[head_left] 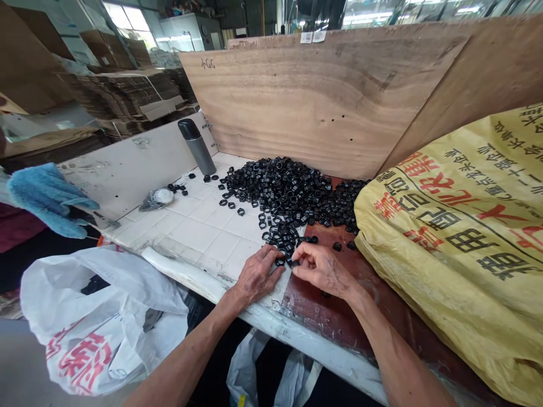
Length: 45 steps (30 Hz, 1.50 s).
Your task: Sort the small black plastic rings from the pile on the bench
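Note:
A large heap of small black plastic rings (280, 183) covers the back of the table, with a looser trail of them coming forward to my hands. At the near end of that trail, my left hand (258, 272) has its fingers curled and a black ring (280, 262) at its fingertips. Close beside it on the right, my right hand (321, 268) pinches another black ring (293, 263) between thumb and forefinger. Both hands rest low over the tabletop, near its front edge. The fingers partly hide the rings they hold.
A tall plywood board (314, 102) stands behind the heap. A full yellow sack (449, 254) leans in from the right. At the left are a dark thermos flask (197, 148), a small clear bag (156, 199), a blue fluffy glove (48, 198) and a white plastic bag (106, 316).

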Each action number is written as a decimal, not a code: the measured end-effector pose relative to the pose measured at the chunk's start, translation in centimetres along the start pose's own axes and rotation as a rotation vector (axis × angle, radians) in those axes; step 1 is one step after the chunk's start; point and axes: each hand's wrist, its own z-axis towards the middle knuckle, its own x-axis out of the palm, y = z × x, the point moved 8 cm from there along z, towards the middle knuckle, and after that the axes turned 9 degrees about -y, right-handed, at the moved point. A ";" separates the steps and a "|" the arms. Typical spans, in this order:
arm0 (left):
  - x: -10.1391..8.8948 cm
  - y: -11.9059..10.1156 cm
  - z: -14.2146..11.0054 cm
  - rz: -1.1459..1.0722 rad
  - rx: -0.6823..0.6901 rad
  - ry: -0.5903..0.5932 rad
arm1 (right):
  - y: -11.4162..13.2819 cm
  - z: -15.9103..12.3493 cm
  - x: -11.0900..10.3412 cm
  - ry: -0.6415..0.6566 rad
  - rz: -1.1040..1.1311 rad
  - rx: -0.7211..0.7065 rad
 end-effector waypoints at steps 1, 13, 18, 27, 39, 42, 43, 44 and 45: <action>-0.2 0.1 0.0 -0.014 -0.010 -0.010 | 0.1 -0.3 0.9 0.083 0.032 0.018; -1.7 0.9 -1.0 -0.391 -0.361 -0.132 | -2.3 0.5 1.9 -0.034 0.203 0.217; -0.3 1.7 -2.1 -0.704 -0.563 -0.130 | -1.3 0.4 2.2 -0.087 0.204 0.142; -0.4 1.9 -2.2 -0.866 -0.670 -0.139 | -0.7 0.2 2.2 -0.124 0.226 0.125; -0.7 1.3 -1.9 -1.000 -0.686 -0.159 | 0.7 0.0 1.6 -0.147 0.192 0.006; -0.8 1.5 -2.0 -0.971 -0.700 -0.171 | -0.3 0.0 1.8 -0.155 0.283 0.100; -0.8 1.5 -2.0 -0.959 -0.698 -0.167 | -0.7 0.1 1.9 -0.161 0.322 0.145; -0.8 1.5 -2.1 -0.948 -0.696 -0.159 | -1.1 0.1 1.9 -0.169 0.353 0.184; -0.8 1.5 -2.1 -0.941 -0.692 -0.154 | -1.4 0.1 1.9 -0.182 0.368 0.211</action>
